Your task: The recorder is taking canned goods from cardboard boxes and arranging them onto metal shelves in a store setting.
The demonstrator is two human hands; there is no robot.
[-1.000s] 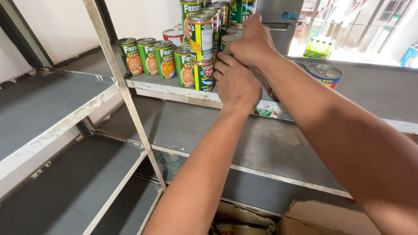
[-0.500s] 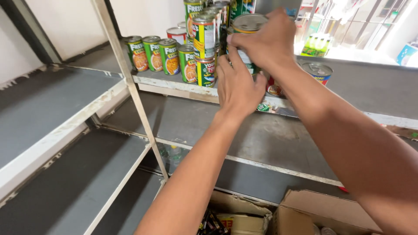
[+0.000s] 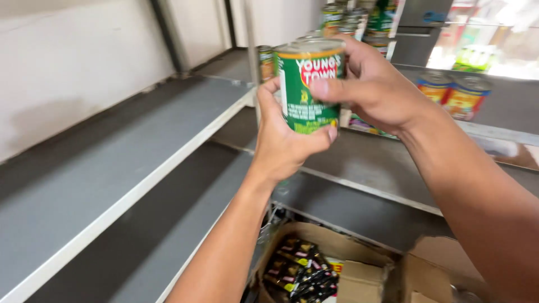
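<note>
A grey metal shelving unit (image 3: pixel 129 168) with white front edges fills most of the view, its long boards running away along a pale wall (image 3: pixel 67 67). Taking the green can (image 3: pixel 307 84) as the landmark: below it and nearer the viewer sits an open cardboard box (image 3: pixel 337 269) holding dark snack packets (image 3: pixel 295 269). Behind it and slightly above, a stack of green-labelled cans (image 3: pixel 359 17) stands on the shelf, blurred. To its right, on the same shelf level, stand two cans with blue and orange labels (image 3: pixel 455 95). To its left, an upright white shelf post (image 3: pixel 251 45) rises, with another small can (image 3: pixel 265 62) just beside it.

The green can is upright, held in the air in front of the shelves, with a silver lid, a green label, a red patch and a yellow band at the bottom. The left hand (image 3: pixel 283 140) is clamped around its lower part from below, thumb across the bottom edge. The right hand (image 3: pixel 382 90) grips its upper side, thumb pressed on the label.

Daylight shows at the upper right.
</note>
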